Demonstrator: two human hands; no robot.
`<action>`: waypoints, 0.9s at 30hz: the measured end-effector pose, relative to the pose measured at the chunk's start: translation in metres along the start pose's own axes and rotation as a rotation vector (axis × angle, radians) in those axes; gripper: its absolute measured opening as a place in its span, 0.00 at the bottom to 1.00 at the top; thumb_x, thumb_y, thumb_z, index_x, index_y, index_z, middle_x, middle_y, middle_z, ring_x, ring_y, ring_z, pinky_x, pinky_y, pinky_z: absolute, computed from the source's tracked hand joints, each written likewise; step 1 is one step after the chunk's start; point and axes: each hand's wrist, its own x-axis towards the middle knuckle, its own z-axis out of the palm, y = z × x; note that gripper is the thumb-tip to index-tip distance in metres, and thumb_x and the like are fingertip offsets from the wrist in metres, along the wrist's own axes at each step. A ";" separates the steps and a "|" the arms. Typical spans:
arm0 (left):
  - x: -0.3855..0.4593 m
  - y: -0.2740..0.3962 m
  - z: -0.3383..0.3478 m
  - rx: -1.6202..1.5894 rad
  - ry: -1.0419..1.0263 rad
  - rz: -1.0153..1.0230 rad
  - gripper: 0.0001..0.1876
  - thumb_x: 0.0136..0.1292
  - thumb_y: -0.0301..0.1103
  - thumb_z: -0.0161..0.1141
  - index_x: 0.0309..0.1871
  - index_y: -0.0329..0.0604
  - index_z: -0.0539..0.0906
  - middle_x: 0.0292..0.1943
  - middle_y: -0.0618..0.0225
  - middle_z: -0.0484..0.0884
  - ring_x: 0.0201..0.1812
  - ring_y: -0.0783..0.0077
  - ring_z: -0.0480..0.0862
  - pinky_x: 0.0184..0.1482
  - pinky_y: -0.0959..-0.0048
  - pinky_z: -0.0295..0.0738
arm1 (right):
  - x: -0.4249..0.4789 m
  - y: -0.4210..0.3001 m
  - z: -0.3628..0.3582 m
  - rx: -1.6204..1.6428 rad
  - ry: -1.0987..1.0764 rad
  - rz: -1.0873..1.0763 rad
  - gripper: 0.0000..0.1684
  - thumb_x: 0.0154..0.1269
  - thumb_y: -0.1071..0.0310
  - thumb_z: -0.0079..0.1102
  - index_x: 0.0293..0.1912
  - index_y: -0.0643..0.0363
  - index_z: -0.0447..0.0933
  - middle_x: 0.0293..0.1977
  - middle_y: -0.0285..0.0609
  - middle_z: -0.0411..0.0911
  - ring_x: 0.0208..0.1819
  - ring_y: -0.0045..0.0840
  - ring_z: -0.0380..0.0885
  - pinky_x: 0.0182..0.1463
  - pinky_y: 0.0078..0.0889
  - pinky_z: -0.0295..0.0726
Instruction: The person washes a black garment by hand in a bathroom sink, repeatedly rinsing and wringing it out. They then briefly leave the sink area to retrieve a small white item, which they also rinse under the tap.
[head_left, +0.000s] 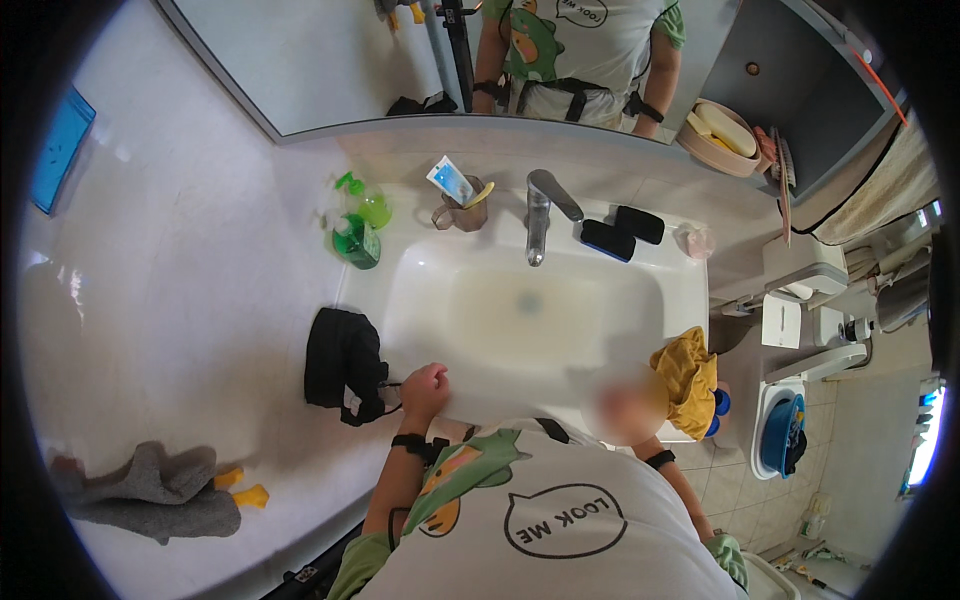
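A white washbasin (420, 330) lies before me, holding cloudy water with a dark drain spot showing through. My left hand (426, 390) is at its near left rim, fingers curled; whether anything is inside them is hidden. Just left of that hand is a black cloth item (341, 364) with a thin cord reaching towards my hand. A blurred patch covers most of my right hand (634, 412) at the near right of the basin. Beside it, a mustard-yellow cloth (686, 382) is draped over the right rim; I cannot tell whether my hand touches it.
A chrome faucet (537, 217) stands at the back, with black-topped brushes or sponges (607, 240) to its right. Back left are green pump bottles (357, 241) and a brown cup (466, 214) holding a tube. A mirror (337, 67) hangs above. Right is a blue basin (780, 435).
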 end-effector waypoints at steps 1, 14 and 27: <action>-0.001 -0.001 0.000 0.001 0.003 0.001 0.05 0.54 0.30 0.55 0.33 0.47 0.80 0.29 0.65 0.82 0.28 0.61 0.81 0.31 0.64 0.75 | 0.000 0.000 0.000 0.000 -0.002 0.002 0.25 0.65 0.67 0.55 0.60 0.59 0.63 0.54 0.40 0.70 0.56 0.28 0.69 0.59 0.32 0.70; -0.005 -0.012 0.008 0.025 0.049 0.080 0.06 0.54 0.31 0.55 0.34 0.47 0.81 0.29 0.64 0.82 0.30 0.59 0.81 0.33 0.62 0.75 | -0.002 0.006 0.000 0.015 0.007 -0.008 0.26 0.66 0.68 0.55 0.61 0.58 0.63 0.55 0.41 0.69 0.57 0.28 0.68 0.60 0.32 0.70; -0.004 -0.034 0.024 0.300 0.102 0.306 0.03 0.58 0.33 0.55 0.35 0.49 0.76 0.28 0.67 0.77 0.28 0.61 0.78 0.28 0.61 0.73 | 0.004 0.007 0.005 0.040 0.023 -0.022 0.26 0.65 0.68 0.55 0.61 0.58 0.62 0.55 0.41 0.69 0.57 0.28 0.68 0.60 0.32 0.69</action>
